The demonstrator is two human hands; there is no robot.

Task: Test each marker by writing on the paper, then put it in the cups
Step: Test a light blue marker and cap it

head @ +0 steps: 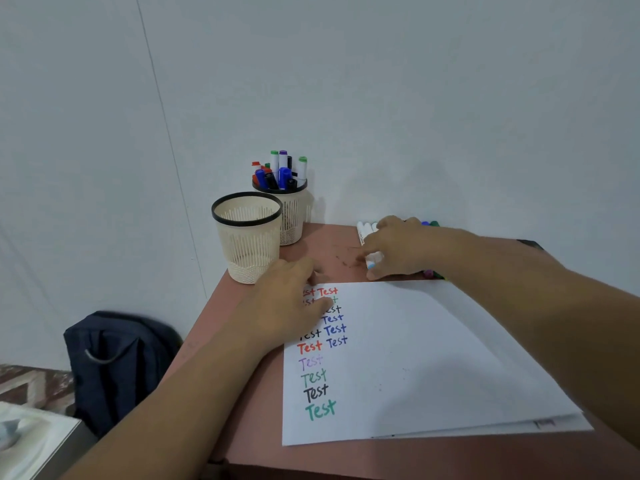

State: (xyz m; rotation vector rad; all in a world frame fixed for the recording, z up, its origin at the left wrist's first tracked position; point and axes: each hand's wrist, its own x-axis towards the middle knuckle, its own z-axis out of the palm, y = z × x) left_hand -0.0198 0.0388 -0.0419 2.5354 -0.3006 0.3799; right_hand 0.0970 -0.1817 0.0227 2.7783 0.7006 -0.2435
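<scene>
Step in hand: picking next marker. Right hand (394, 245) pinches light-blue-capped marker (373, 259) from row of markers (365, 230) beyond paper (433, 358). Left hand (294, 296) flat, pressing paper corner. Next: uncap, write (far cup (292, 216) full, near cup (247, 237) looks empty).

The left hand (294, 299) covers the upper-left corner of the paper (433, 358), hiding parts of several "Test" words. The right hand (398, 247) hides most of the loose markers (365, 230) at 12 o'clock from the paper, so their count cannot be read. A second sheet (547, 424) under the paper shows only its 5 o'clock edge, its writing illegible.
</scene>
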